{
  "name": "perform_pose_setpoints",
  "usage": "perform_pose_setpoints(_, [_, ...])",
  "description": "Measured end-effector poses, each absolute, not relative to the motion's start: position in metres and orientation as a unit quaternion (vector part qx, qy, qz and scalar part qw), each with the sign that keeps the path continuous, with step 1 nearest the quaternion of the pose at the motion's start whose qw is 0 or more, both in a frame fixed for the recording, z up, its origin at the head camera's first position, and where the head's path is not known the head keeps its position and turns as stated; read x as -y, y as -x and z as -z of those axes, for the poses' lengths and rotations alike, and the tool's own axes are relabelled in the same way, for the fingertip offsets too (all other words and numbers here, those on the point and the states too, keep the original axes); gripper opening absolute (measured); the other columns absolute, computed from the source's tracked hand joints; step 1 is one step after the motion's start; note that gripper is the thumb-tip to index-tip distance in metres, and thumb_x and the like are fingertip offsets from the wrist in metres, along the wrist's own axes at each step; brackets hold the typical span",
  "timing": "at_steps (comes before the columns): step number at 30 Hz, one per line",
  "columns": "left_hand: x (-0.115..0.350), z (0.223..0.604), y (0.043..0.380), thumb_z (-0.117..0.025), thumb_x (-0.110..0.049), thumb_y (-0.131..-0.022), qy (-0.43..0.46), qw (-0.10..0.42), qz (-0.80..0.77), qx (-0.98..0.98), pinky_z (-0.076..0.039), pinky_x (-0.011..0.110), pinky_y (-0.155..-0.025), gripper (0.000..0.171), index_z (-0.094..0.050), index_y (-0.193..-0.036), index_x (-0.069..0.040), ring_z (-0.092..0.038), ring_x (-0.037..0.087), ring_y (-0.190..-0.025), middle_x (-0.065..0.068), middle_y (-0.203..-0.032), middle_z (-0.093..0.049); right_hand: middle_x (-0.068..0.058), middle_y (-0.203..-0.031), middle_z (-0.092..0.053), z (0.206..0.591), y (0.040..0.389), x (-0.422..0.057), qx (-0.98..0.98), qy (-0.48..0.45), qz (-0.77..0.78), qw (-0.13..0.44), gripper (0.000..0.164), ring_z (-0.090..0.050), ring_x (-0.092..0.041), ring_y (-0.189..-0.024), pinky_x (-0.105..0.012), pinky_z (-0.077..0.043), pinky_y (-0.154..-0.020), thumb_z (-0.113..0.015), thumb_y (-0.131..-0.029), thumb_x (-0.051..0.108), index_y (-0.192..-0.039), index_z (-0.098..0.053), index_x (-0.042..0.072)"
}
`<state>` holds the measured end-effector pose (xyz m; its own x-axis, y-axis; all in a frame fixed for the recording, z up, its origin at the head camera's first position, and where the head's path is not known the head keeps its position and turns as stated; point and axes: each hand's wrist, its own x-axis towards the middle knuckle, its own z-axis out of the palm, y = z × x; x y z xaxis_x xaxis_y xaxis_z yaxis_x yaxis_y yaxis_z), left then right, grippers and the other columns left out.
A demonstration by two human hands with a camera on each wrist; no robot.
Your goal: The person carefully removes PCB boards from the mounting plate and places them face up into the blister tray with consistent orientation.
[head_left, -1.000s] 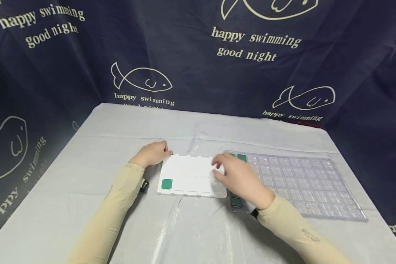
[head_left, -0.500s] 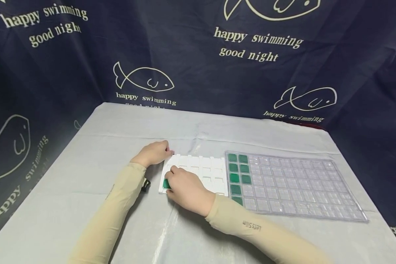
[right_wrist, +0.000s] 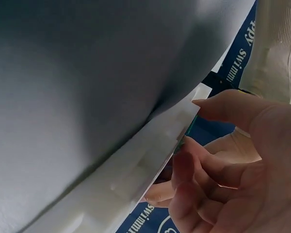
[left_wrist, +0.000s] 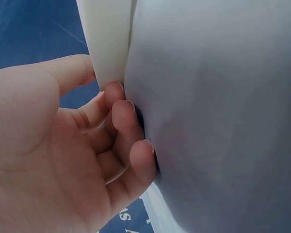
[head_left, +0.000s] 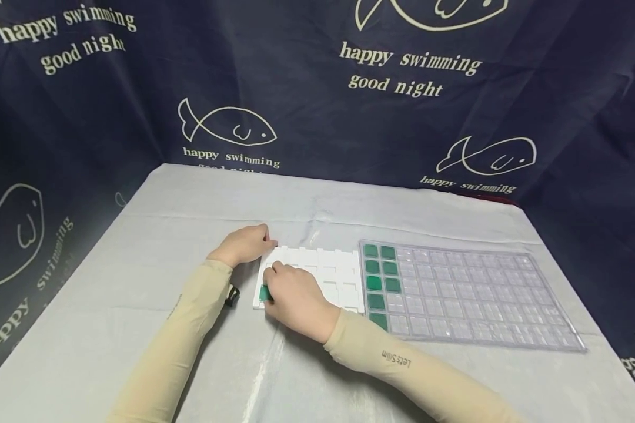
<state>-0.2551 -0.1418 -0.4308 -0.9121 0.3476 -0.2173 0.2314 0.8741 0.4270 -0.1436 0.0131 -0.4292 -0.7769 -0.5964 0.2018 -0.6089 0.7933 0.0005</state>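
My left hand (head_left: 243, 244) pinches the far-left corner of a white compartment tray (head_left: 338, 273); the left wrist view shows thumb and fingertip on the tray edge (left_wrist: 106, 39). A small green square circuit board (head_left: 264, 292) sits in the tray's near-left corner, partly covered by my right hand (head_left: 296, 299). In the right wrist view, the thumb and index finger of this hand lie on either side of the green board (right_wrist: 190, 126). The other fingers are curled. The middle of the tray is hidden beneath the right hand.
Right beside the white tray lies a clear plastic grid box (head_left: 476, 294). Several green boards (head_left: 374, 283) fill cells in its two leftmost columns. A grey-white cloth (head_left: 217, 364) covers the table, with a dark blue printed curtain (head_left: 317, 76) behind.
The right hand has moved left from the white tray's right end to the green board in the near-left corner, uncovering the clear box's green boards. The left hand stays at its corner.
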Motion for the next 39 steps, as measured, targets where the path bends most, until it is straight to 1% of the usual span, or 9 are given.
perform_pose_setpoints(8, [0.141,0.431,0.256,-0.052,-0.033,-0.105,-0.15,0.15,-0.197,-0.957,-0.045,0.032,-0.068,0.027,-0.06,-0.103,-0.007,-0.056,0.02,-0.079,0.008,-0.096,-0.066,0.004,-0.075,-0.055,0.427,0.147,-0.014,0.941,-0.323,-0.029,0.099,0.029,-0.053,-0.012,-0.062,-0.026,-0.038,-0.051,-0.08,-0.075,0.027,-0.081,-0.053,0.017])
perform_pose_setpoints(13, [0.14,0.433,0.258,-0.052,-0.033,-0.105,-0.151,0.148,-0.196,-0.958,-0.045,0.031,-0.067,0.028,-0.06,-0.102,-0.007,-0.056,0.02,-0.078,0.008,-0.093,-0.066,0.005,-0.073,-0.055,0.426,0.147,-0.014,0.938,-0.327,-0.023,0.114,0.029,-0.054,-0.011,-0.062,-0.026,-0.039,-0.051,-0.078,-0.074,0.029,-0.081,-0.053,0.017])
perform_pose_setpoints(20, [0.141,0.432,0.259,-0.052,-0.034,-0.104,-0.152,0.148,-0.202,-0.956,-0.045,0.032,-0.067,0.028,-0.06,-0.101,-0.007,-0.056,0.02,-0.078,0.008,-0.094,-0.066,0.006,-0.066,-0.049,0.426,0.148,-0.02,0.939,-0.327,-0.04,0.099,0.031,-0.047,-0.012,-0.056,-0.027,-0.036,-0.047,-0.076,-0.071,0.029,-0.081,-0.049,0.015])
perform_pose_setpoints(24, [0.142,0.432,0.259,-0.052,-0.034,-0.104,-0.15,0.147,-0.202,-0.957,-0.046,0.034,-0.07,0.028,-0.06,-0.101,-0.007,-0.057,0.021,-0.079,0.008,-0.095,-0.066,0.005,-0.062,-0.048,0.424,0.148,-0.024,0.94,-0.324,-0.057,0.088,0.033,-0.047,-0.014,-0.055,-0.029,-0.037,-0.047,-0.076,-0.069,0.025,-0.082,-0.047,0.014])
perform_pose_setpoints(30, [0.143,0.432,0.257,-0.052,-0.033,-0.104,-0.148,0.148,-0.2,-0.957,-0.047,0.036,-0.074,0.027,-0.06,-0.102,-0.007,-0.057,0.021,-0.081,0.008,-0.095,-0.066,0.005,-0.062,-0.05,0.42,0.145,-0.033,0.943,-0.319,-0.074,0.066,0.034,-0.046,-0.014,-0.054,-0.031,-0.04,-0.053,-0.075,-0.068,0.018,-0.083,-0.044,0.013])
perform_pose_setpoints(35, [0.142,0.431,0.257,-0.051,-0.032,-0.104,-0.153,0.143,-0.204,-0.956,-0.047,0.036,-0.074,0.027,-0.06,-0.101,-0.006,-0.057,0.021,-0.08,0.008,-0.094,-0.066,0.007,-0.06,-0.045,0.416,0.141,-0.041,0.947,-0.303,-0.104,0.036,0.033,-0.038,-0.014,-0.052,-0.029,-0.034,-0.05,-0.073,-0.068,0.013,-0.081,-0.042,0.013])
perform_pose_setpoints(39, [0.143,0.43,0.256,-0.051,-0.031,-0.104,-0.158,0.142,-0.204,-0.956,-0.047,0.035,-0.073,0.027,-0.06,-0.1,-0.006,-0.056,0.021,-0.079,0.008,-0.092,-0.065,0.007,-0.062,-0.042,0.412,0.139,-0.047,0.947,-0.289,-0.138,-0.001,0.032,-0.035,-0.013,-0.053,-0.026,-0.03,-0.047,-0.069,-0.069,0.006,-0.089,-0.044,0.011])
